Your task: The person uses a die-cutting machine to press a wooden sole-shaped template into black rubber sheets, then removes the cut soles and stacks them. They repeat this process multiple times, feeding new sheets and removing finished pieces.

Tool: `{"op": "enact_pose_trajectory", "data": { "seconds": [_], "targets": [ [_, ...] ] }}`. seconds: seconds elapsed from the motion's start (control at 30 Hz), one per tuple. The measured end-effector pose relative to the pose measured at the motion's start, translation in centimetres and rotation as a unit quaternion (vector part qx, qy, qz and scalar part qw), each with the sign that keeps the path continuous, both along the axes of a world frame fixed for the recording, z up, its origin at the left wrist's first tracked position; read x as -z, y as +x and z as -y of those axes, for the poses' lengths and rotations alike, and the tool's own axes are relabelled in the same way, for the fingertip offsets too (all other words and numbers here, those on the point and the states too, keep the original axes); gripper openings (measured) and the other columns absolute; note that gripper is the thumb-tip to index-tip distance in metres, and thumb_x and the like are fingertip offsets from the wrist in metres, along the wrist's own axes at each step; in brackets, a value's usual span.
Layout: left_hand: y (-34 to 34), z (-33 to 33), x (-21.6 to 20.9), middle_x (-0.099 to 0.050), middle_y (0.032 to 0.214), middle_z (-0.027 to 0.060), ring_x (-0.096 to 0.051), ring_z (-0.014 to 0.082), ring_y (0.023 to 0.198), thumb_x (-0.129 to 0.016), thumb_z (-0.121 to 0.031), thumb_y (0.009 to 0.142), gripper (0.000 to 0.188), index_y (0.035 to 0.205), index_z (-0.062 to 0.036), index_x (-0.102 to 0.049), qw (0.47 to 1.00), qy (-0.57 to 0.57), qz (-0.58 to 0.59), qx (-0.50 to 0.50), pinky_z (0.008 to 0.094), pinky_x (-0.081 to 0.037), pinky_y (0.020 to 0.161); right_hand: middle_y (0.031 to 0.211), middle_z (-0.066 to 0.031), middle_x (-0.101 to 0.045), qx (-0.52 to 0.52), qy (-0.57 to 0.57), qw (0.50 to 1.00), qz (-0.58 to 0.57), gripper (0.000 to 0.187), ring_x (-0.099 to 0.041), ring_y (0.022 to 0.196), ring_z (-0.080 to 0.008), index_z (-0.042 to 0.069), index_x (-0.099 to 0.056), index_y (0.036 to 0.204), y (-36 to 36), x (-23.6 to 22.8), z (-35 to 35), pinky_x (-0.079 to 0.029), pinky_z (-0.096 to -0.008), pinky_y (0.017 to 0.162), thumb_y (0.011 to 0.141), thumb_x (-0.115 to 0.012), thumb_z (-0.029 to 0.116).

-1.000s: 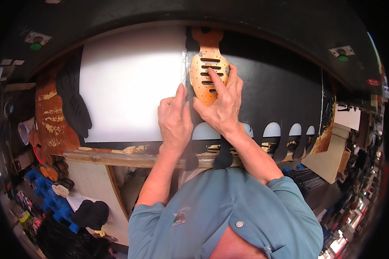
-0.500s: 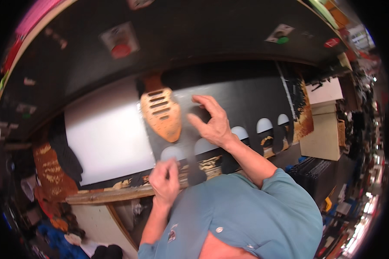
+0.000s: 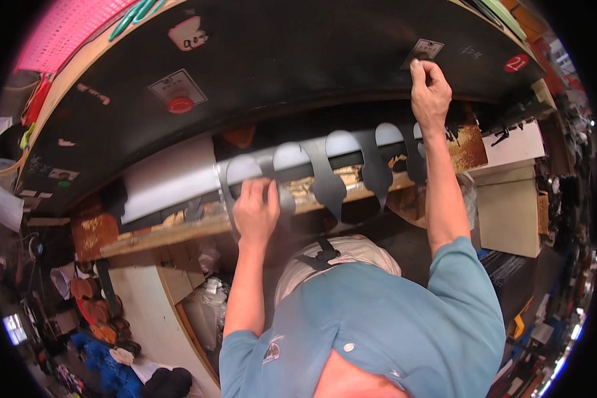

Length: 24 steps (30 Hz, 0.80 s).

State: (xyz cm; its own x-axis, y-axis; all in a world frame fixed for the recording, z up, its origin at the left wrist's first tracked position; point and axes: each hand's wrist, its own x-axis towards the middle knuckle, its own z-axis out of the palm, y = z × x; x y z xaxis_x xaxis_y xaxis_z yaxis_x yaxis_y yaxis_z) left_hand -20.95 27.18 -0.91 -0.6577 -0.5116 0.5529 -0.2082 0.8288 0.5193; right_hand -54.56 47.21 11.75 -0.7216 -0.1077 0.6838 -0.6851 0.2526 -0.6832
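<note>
A dark grey sheet with a row of rounded cut-outs lies along the front of the bench. White shows through the tops of the holes, and strips of sheet hang past the front edge. My left hand is closed at the sheet's near-left edge, its fingers bent over it. High at the right, my right hand has its fingers curled together at a small label plate on the black machine beam. Those fingers cover the button there and carry nothing. A brown shape shows partly under the beam.
A red button sits on the beam's left. Beneath it lies a white board, with a wooden edge in front. Cream boxes stand at the right, a pink basket at the upper left.
My right hand has risen from over the sheet to the beam's right-hand button. The beam now hides most of the copper-coloured slotted plate. My left hand stays by the sheet's front edge.
</note>
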Motion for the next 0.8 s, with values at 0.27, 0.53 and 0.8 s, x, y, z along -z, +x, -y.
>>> {"op": "enact_pose_trajectory", "data": {
  "seconds": [0.27, 0.53, 0.8],
  "targets": [
    [-5.4, 4.5, -1.4, -0.07, 0.09, 0.0063, -0.072, 0.0307, 0.077, -0.08, -0.021, 0.094, 0.015, 0.089, -0.0096, -0.071, 0.999, 0.024, 0.022, -0.037, 0.0437, -0.057, 0.066, 0.08, -0.0098, -0.064, -0.075, 0.192, 0.977, -0.064, 0.016, -0.063, 0.074, -0.0243, 0.001, -0.069, 0.089, 7.3, 9.9, -0.3, -0.05, -0.0381, 0.071, 0.098, -0.077, 0.012],
    [-5.0, 4.1, -1.6, -0.07, 0.089, 0.0063, -0.073, 0.0289, 0.075, -0.081, -0.018, 0.092, 0.013, 0.09, -0.0098, -0.071, 0.999, 0.028, 0.009, -0.034, 0.0423, -0.057, 0.066, 0.078, -0.0075, -0.061, -0.052, 0.206, 0.977, 0.018, 0.014, -0.062, 0.074, -0.027, 0.005, -0.07, 0.087, 7.3, 10.9, -0.2, -0.049, -0.0418, 0.07, 0.094, -0.079, 0.014],
    [-4.8, 4.2, -1.4, -0.072, 0.092, 0.0085, -0.073, 0.0337, 0.078, -0.08, -0.018, 0.092, 0.012, 0.093, -0.0087, -0.072, 0.998, 0.056, -0.004, -0.03, 0.0452, -0.057, 0.067, 0.08, -0.0094, -0.063, -0.056, 0.189, 0.98, 0.016, 0.008, -0.063, 0.073, -0.026, 0.003, -0.072, 0.093, 7.2, 12.3, -0.6, -0.052, -0.0398, 0.072, 0.096, -0.076, 0.008]
  ]
}}
